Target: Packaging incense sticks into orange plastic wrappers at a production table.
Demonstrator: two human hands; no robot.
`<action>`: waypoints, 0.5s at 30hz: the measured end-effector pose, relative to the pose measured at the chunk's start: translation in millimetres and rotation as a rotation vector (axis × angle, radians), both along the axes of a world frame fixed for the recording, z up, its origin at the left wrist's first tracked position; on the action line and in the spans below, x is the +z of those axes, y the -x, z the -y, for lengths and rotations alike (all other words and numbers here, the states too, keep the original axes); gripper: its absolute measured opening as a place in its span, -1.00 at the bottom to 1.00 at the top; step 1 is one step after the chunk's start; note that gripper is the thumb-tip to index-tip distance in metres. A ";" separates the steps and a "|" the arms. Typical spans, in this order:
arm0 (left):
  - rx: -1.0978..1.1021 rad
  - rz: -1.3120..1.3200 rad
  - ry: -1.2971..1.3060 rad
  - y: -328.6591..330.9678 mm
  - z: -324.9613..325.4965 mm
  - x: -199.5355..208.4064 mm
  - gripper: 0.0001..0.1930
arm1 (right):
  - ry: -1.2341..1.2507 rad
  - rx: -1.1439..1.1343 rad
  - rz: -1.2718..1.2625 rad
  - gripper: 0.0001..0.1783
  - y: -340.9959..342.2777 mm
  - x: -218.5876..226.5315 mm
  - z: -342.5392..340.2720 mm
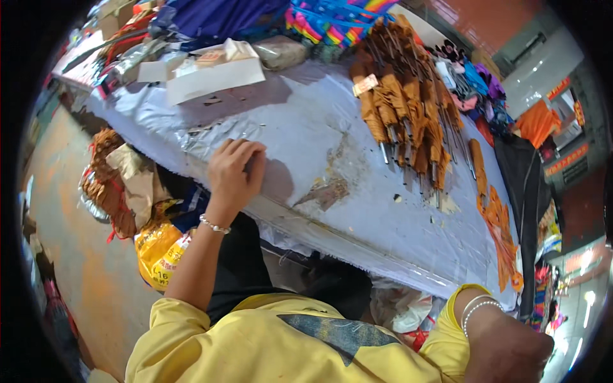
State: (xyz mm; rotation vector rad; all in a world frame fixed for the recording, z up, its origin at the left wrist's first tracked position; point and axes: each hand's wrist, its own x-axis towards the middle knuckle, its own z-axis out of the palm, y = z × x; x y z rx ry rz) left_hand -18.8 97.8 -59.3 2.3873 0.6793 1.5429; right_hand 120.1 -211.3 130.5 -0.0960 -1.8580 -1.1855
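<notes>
Above the near left edge of the covered table, my left hand (235, 167) has its fingers loosely bent. The thumb stands a little apart from them, and no held thing shows. Its shadow falls on the pale cloth to the right. At the lower right, my right hand (517, 350) is dark and close to the view; its fingers are hidden, so whatever it may hold cannot be seen. A pile of folded brown umbrellas (408, 105) with metal shafts lies on the far right of the table. A loose brown cloth strip (499, 236) runs along the right edge.
The pale table cover (274, 127) has a torn, stained patch. An opened white box (217, 80) stands at the back left, beside purple fabric (217, 19) and a rainbow-patterned bundle (335, 22). A yellow bag (159, 252) sits below the left edge. Dark cloth (520, 185) hangs at right.
</notes>
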 end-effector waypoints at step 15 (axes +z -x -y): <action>-0.010 0.071 -0.050 -2.4 -3.5 -6.3 -0.94 | 0.374 -0.076 -0.251 -0.76 43.1 4.0 -39.6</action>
